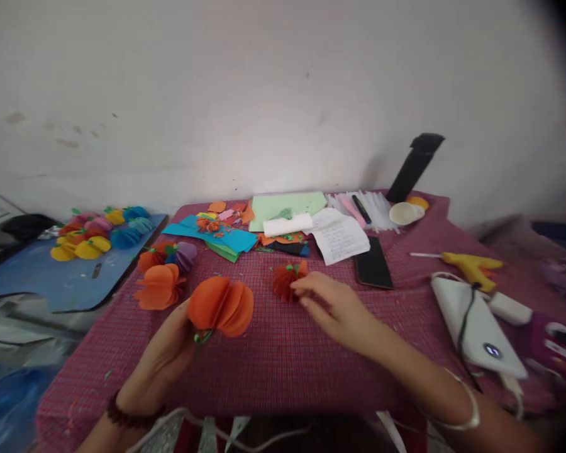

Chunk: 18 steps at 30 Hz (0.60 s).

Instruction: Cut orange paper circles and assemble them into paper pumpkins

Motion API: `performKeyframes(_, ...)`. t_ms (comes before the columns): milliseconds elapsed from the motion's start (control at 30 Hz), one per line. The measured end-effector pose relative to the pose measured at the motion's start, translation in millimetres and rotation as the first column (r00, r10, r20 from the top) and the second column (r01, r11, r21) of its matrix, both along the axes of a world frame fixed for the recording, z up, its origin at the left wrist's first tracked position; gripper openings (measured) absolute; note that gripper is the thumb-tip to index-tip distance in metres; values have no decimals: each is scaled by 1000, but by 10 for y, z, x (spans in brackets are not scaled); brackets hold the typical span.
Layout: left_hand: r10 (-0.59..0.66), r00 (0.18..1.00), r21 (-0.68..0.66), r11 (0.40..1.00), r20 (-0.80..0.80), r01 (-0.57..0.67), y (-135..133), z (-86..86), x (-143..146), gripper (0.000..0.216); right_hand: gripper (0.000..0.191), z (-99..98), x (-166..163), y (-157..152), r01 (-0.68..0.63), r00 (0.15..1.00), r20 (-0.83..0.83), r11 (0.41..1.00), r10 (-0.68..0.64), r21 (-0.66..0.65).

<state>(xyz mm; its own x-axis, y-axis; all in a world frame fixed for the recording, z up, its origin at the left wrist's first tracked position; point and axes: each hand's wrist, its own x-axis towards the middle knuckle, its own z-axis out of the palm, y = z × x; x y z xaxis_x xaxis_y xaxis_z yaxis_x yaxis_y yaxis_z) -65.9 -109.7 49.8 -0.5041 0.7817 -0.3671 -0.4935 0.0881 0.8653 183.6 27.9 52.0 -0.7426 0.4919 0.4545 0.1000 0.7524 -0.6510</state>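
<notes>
My left hand [172, 343] is closed on an orange paper pumpkin [221, 305] made of folded round leaves, holding it above the tablecloth with its green stem pointing down toward me. My right hand [332, 308] has its thumb and fingertips pinched at the right edge of a smaller red-orange paper pumpkin [285, 281], which sits on the table with green bits on top. Just left of my left hand lie another orange paper pumpkin [159, 287], a red one [151, 257] and a purple one [185, 256].
Blue paper strips [207, 234], light green sheets [287, 204], a white roll [288, 224] and a handwritten note [340, 238] lie at the back. A phone [374, 264], yellow glue gun [471, 263] and white power bank [476, 327] are right. Finished pumpkins rest on a blue board [70, 283].
</notes>
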Motion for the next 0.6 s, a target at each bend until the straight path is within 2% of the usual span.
performKeyframes(100,55,995,-47,998,81,-51,-85,-4,92,8,34,132,-256,-254,-140,990,24,985,138,99)
performKeyframes(200,90,989,-77,994,119,-81,-211,-38,88,7,29,137,-462,-406,-236,970,114,945,214,228)
performKeyframes(300,130,980,-68,990,152,-121,-308,-102,31,7,21,57,-628,-474,-266,954,230,899,193,349)
performKeyframes(400,187,963,-82,981,197,-173,-353,-145,0,10,19,-44,-795,-487,-256,950,278,869,145,424)
performKeyframes(500,178,958,-102,982,225,-159,-395,-141,-20,7,12,-142,-993,-456,-236,958,253,865,133,442)
performKeyframes(600,159,982,-64,986,100,-153,-501,-120,-180,9,14,-258,-1194,-400,-145,983,153,936,100,321)
